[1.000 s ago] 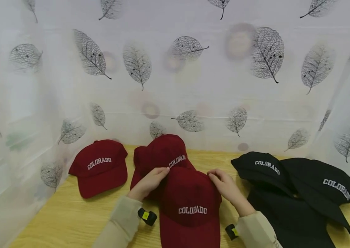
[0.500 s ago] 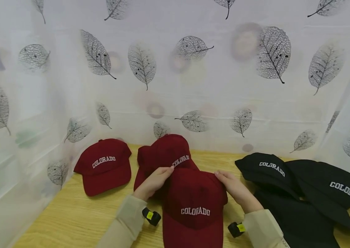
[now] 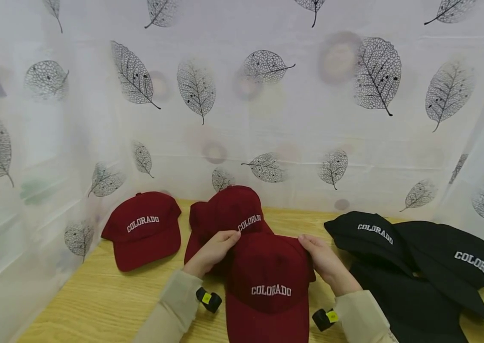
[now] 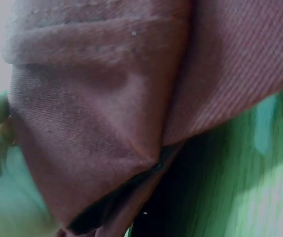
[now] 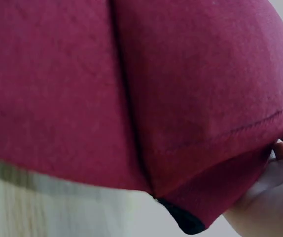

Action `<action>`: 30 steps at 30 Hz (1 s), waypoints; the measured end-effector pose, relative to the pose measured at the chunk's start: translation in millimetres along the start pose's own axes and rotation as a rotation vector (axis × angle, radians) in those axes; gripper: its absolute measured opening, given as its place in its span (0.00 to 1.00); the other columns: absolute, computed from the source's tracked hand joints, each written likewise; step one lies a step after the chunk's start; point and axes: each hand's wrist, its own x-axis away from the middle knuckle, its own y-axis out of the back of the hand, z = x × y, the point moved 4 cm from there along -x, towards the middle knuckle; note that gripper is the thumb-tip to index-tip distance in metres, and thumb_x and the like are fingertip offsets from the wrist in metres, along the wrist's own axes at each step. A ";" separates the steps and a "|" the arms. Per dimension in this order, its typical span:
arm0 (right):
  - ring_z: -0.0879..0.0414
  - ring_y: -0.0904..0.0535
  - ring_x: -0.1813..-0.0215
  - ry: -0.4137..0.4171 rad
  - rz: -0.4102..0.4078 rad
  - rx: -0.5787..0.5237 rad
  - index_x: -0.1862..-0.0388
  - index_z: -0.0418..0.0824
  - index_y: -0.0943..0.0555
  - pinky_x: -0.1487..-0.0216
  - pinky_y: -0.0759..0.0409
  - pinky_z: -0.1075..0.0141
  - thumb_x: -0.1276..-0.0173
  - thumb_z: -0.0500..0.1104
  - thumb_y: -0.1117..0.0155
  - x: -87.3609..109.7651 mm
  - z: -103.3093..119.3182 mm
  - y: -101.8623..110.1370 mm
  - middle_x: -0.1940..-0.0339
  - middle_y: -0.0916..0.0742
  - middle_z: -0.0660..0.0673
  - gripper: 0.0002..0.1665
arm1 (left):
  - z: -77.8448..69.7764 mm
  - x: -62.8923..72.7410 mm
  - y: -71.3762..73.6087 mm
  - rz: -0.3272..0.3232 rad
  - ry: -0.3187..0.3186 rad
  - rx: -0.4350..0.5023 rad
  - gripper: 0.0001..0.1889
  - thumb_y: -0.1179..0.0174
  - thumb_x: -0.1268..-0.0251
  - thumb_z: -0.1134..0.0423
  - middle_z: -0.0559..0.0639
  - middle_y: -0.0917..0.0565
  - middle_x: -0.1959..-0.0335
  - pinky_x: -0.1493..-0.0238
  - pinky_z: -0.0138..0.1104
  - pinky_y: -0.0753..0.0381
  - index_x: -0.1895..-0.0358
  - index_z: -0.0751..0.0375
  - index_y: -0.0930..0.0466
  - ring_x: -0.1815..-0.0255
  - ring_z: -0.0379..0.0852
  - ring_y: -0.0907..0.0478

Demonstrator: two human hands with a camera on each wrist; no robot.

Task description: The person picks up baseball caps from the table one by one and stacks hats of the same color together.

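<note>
A dark red baseball cap (image 3: 269, 271) with white COLORADO lettering is at the front middle of the table, brim toward me. My left hand (image 3: 211, 252) pinches the cap's upper left side, and my right hand (image 3: 329, 262) pinches the upper right side. In the left wrist view, part of the left hand (image 4: 13, 192) shows beside the cap's folded fabric (image 4: 92, 113). Thumb and fingers of the right hand (image 5: 269, 202) grip the cap's lower edge (image 5: 220, 187) in the right wrist view. Directly behind, partly covered, sits a second red cap (image 3: 224, 209).
Another red cap (image 3: 143, 233) rests at the left. On the right, black COLORADO caps (image 3: 370, 233) overlap one another, with more black fabric (image 3: 409, 300) beneath. Leaf-printed white curtains (image 3: 267, 119) enclose the wooden table (image 3: 92, 295) at the back and sides.
The right hand's fingers, spread over the cap's upper right side a second ago, now pinch it. The head view has shifted slightly. Other caps stay in place.
</note>
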 end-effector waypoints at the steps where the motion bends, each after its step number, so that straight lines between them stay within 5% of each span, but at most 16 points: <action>1: 0.60 0.28 0.74 -0.003 -0.003 0.001 0.76 0.44 0.28 0.69 0.29 0.66 0.28 0.44 0.61 -0.4 -0.8 0.3 0.79 0.24 0.52 0.18 | -0.3 0.0 -0.2 0.000 -0.004 0.001 0.18 0.58 0.31 0.56 0.46 0.37 0.82 0.71 0.33 0.38 0.79 0.61 0.36 0.78 0.42 0.37; 15: 0.58 0.28 0.73 -0.046 -0.087 0.069 0.77 0.40 0.28 0.68 0.29 0.63 0.29 0.44 0.58 -3.1 -9.0 4.6 0.78 0.24 0.49 0.17 | 0.1 -1.3 -0.1 -0.009 -0.014 -0.046 0.15 0.55 0.32 0.62 0.47 0.39 0.83 0.73 0.34 0.40 0.79 0.64 0.36 0.79 0.43 0.39; 22: 0.57 0.27 0.73 -0.031 -0.084 0.066 0.73 0.38 0.26 0.67 0.28 0.63 0.29 0.43 0.58 -1.6 -6.2 3.2 0.77 0.23 0.49 0.17 | -0.4 0.5 9.0 -0.112 0.015 -0.066 0.10 0.50 0.35 0.62 0.47 0.24 0.69 0.63 0.34 0.34 0.65 0.64 0.21 0.67 0.42 0.32; 30: 0.57 0.26 0.70 -0.050 -0.108 0.075 0.68 0.36 0.25 0.65 0.28 0.63 0.29 0.43 0.59 1.0 -2.7 3.3 0.75 0.22 0.48 0.17 | -5.7 1.9 21.6 -0.236 0.055 0.024 0.10 0.49 0.36 0.64 0.52 0.20 0.68 0.63 0.36 0.28 0.63 0.68 0.23 0.64 0.45 0.24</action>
